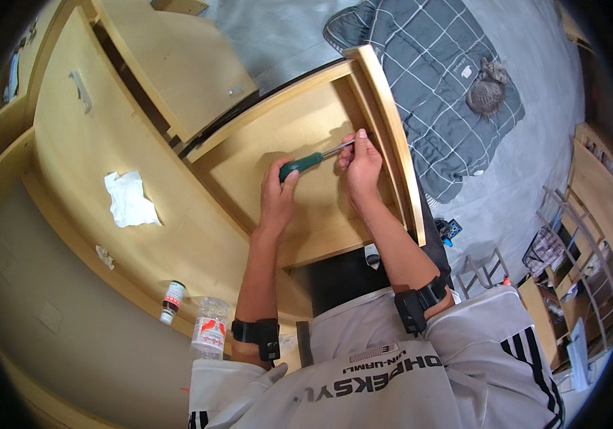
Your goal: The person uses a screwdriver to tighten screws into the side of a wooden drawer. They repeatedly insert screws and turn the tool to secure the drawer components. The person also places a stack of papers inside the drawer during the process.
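Watching from my remote post. Step in hand, as I judge it: guiding the green-handled, slim metal-shafted screwdriver toward the inside of a drawer front.

Left to right, I log a crumpled white paper sheet on a broad pale-yellow wooden surface, well apart from both hands. Next, the left hand, curled round the handle's rear end. The screwdriver slants up and rightward from it, above the floor of a shallow pale-wood drawer. Then the right hand, narrowed to a fingertip pinch on the shaft near its far end. Just beyond stands the long pale-wood drawer front.

Fingers mask the tip; I cannot tell whether it touches wood or a screw. The next move, I reckon, calls for a steady right pinch, with turning left to the left hand.
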